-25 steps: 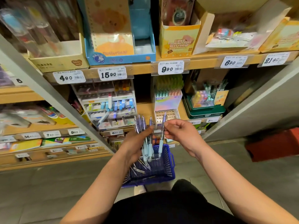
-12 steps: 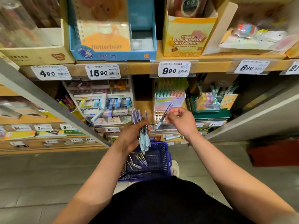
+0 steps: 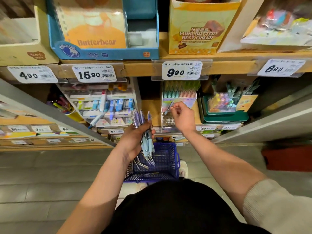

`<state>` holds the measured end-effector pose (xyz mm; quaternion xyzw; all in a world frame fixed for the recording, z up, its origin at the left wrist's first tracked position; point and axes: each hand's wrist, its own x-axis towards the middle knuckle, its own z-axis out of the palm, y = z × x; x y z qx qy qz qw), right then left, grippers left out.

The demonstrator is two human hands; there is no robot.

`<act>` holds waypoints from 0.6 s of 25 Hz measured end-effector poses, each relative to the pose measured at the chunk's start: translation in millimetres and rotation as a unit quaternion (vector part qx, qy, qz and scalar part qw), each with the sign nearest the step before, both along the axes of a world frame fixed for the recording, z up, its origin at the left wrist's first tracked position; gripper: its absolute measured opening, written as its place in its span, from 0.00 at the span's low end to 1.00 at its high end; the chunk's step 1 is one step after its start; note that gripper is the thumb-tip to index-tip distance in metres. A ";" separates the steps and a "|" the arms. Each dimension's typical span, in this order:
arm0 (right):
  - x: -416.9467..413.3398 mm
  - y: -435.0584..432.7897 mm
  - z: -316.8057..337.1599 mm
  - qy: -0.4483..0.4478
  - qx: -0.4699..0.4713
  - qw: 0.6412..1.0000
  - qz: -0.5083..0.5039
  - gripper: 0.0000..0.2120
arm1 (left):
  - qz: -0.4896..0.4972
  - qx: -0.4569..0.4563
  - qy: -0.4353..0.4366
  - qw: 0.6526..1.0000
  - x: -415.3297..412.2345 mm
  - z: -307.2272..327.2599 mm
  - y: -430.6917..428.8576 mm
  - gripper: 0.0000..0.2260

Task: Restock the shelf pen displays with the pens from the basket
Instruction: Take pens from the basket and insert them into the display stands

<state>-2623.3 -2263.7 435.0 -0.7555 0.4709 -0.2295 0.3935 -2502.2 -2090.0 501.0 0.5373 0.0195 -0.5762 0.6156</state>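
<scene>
Pen (image 3: 168, 108) pinched by the right hand (image 3: 183, 118) should go point-down, slowly, into a free hole in the rack (image 3: 179, 102); the left hand (image 3: 135, 141) grips the bunch of pens (image 3: 145, 130).

This is a stationery shop: tan wooden shelves (image 3: 138, 68) carry white barcoded price tags (image 3: 181, 70), printed cardboard display boxes (image 3: 194, 39) and clear acrylic pen racks (image 3: 185, 99); a blue plastic shopping basket (image 3: 168, 166) sits on the grey tiled floor (image 3: 42, 174).

one wide-angle view from the person's head, facing forward and down, close to the shelf (image 3: 140, 69), basket (image 3: 168, 173) and floor (image 3: 42, 183) low in frame
</scene>
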 end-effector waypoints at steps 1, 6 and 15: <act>2.3 -1.6 -2.2 0.009 -0.001 1.000 0.004 0.05 | 0.000 0.002 0.000 1.000 0.4 -0.7 -0.3 0.12; 11.0 -8.4 -13.1 0.075 -0.010 0.994 0.074 0.02 | -0.003 0.034 0.005 0.999 -2.0 -2.7 -2.5 0.11; 26.5 -14.1 -18.7 0.203 -0.008 0.975 0.085 0.11 | -0.001 0.043 0.001 0.999 2.2 -5.2 -12.6 0.07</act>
